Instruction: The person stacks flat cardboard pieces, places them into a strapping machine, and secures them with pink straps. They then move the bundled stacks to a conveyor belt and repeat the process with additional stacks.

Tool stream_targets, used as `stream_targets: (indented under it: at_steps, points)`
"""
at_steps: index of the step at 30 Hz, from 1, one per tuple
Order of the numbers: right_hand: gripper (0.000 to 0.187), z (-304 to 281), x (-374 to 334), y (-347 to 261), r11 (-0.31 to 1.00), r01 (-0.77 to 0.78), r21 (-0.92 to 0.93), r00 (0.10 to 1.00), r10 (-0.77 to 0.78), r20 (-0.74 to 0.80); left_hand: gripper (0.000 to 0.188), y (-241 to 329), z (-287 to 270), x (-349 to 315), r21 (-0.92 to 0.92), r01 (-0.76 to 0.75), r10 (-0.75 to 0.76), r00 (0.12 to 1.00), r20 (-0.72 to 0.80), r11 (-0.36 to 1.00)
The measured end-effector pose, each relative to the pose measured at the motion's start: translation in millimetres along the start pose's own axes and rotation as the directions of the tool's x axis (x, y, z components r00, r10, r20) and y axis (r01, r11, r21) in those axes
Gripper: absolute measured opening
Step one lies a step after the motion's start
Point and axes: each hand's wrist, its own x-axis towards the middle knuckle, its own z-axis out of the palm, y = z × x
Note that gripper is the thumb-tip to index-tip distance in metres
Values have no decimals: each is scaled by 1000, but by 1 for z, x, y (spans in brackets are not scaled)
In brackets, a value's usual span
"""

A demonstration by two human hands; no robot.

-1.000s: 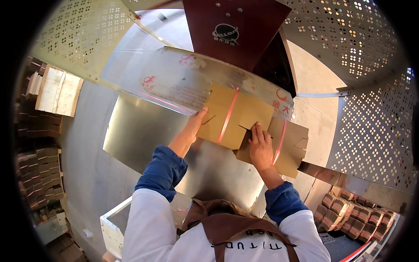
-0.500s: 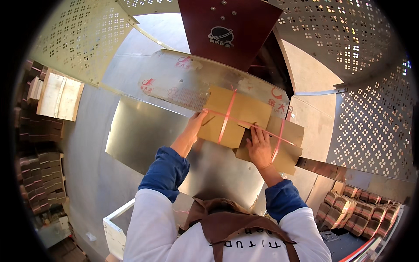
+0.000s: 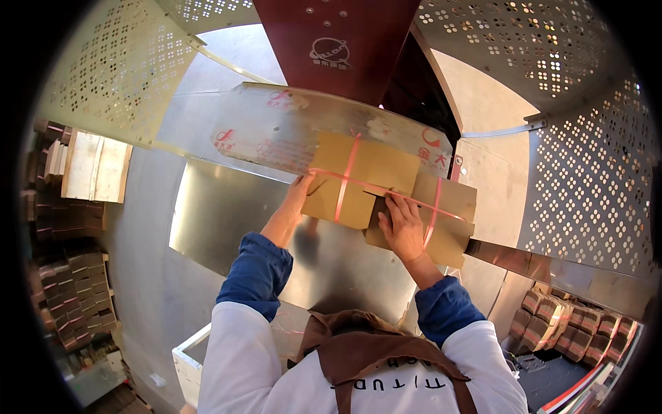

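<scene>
A tied bundle of flat tan cardboard (image 3: 386, 155) lies across the steel machine table in front of me, a little right of the middle. Crossed pink straps (image 3: 349, 164) run along and across it. My left hand (image 3: 296, 198) grips its left edge, with the thumb hidden from sight. Bent over the middle of the bundle, my right hand (image 3: 403, 228) has its fingertips at the lengthwise strap, by a slot in the board; the palm side is hidden. The right part of the bundle sits lower, with stepped edges.
A dark red machine column (image 3: 338, 48) rises behind the bundle. Perforated guard panels (image 3: 593, 172) stand on both sides. Stacked cardboard bundles (image 3: 76, 297) fill the left side, and more strapped bundles (image 3: 572, 324) lie at the lower right. A white-framed box (image 3: 189, 366) is near my left elbow.
The whole view has shifted slightly. Both hands keep their places on the bundle, and the right fingers look a little more curled. The bundle lies much the same against the table.
</scene>
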Motion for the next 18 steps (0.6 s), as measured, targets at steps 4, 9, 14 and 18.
stream_targets:
  at_steps: [4, 9, 14, 18]
  points:
    - [37, 1, 0, -1, 1000, -13, -8, 1000, 13, -15, 53, 1, -1, 1, -16, -2, 3, 998, 56, 1000]
    - [34, -2, 3, 1, 1000, -9, -2, 1000, 9, -14, 50, -4, -3, 10, 25, 34, -34, 999, 0, 999]
    - [29, -5, 1, 4, 1000, -11, 22, 1000, 11, -18, 51, -6, -5, 18, 89, 28, -28, 1000, -5, 996]
    - [27, -10, 2, -2, 980, -115, 160, 993, 111, 34, 55, -6, -5, 23, 123, 60, -59, 998, -13, 991]
